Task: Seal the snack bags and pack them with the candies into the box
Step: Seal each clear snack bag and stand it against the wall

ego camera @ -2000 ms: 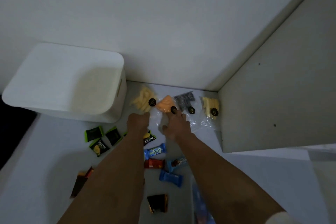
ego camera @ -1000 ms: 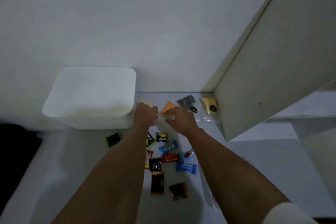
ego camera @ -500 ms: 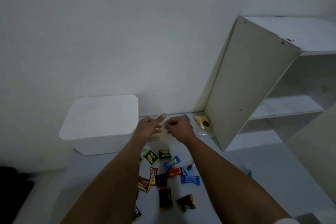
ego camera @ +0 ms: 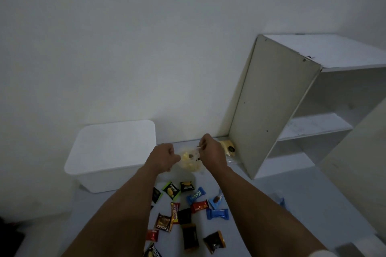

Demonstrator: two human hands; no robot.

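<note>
Both my hands hold a clear snack bag (ego camera: 189, 161) of pale yellow pieces, lifted off the table. My left hand (ego camera: 161, 157) grips its left edge and my right hand (ego camera: 211, 153) pinches its top right edge. Another bag of yellow snacks (ego camera: 228, 147) lies against the wall by the shelf's side panel. Several wrapped candies (ego camera: 193, 209) in black, blue, red and brown are scattered on the table below my forearms. The white box (ego camera: 112, 152) stands at the left with its lid on.
A white shelf unit (ego camera: 277, 106) stands at the right, its side panel reaching down to the table. The wall runs right behind the box and the bags. A small blue thing (ego camera: 281, 201) lies near the shelf's foot.
The view has tilted up, showing more wall and shelf. My hands have lifted a snack bag off the table and now hold it between them; my left hand has closed on it.
</note>
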